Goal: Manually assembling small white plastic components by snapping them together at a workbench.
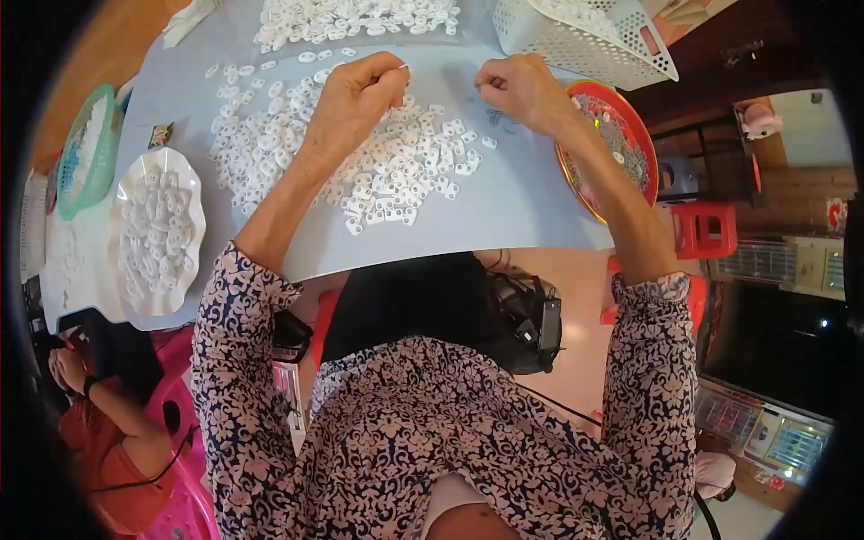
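Many small white plastic pieces (396, 171), oblong with two holes, lie loose across the pale blue table (531, 193). Above the far part of this heap, my left hand (364, 94) is closed, its thumb against curled fingers; whatever it grips is hidden or too small to name. My right hand (526, 90) is closed in a pinch further right, and its fingertips hide what is between them. Beside it on the tabletop lie a few thin dark metal bits (496, 117). Under my right forearm stands a red bowl (644, 126) with a gold rim, containing small grey metal pieces.
A white perforated basket (576, 54) stands at the far right. White pieces also fill a clear tray (463, 36) at the back and a scalloped white plate (193, 261) at left, near a green basket (101, 184). Another person (126, 432) sits at lower left.
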Demonstrator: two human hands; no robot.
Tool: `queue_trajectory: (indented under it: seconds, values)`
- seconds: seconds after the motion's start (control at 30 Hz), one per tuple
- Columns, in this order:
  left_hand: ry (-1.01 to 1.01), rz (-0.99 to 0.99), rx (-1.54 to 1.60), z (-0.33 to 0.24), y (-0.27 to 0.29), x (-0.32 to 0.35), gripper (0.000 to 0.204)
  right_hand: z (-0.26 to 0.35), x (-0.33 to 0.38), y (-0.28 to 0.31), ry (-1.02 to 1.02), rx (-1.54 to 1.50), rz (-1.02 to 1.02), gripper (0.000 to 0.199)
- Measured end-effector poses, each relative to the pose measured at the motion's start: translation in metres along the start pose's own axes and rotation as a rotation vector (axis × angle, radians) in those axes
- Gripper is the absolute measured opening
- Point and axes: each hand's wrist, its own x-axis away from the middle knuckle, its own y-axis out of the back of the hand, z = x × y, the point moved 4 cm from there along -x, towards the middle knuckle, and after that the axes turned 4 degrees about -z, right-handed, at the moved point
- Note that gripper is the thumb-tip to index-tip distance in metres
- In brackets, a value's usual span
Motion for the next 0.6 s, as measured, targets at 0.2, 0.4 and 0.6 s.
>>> queue_trajectory:
  seconds: [0.2, 0.4, 0.6]
  values:
    - [0.007, 0.007, -0.002, 0.005, -0.002, -0.002, 0.022, -0.01, 0.006, 0.01, -0.001, -0.029, -0.016, 0.013]
    - [0.021, 0.002, -0.013, 0.004, -0.003, 0.0, 0.023, -0.014, 0.014, 0.009, 0.01, 0.047, 0.058, 0.012]
    - [0.015, -0.002, 0.001, 0.007, -0.002, -0.001, 0.023, -0.006, 0.013, 0.005, 0.092, 0.173, 0.033, 0.007]
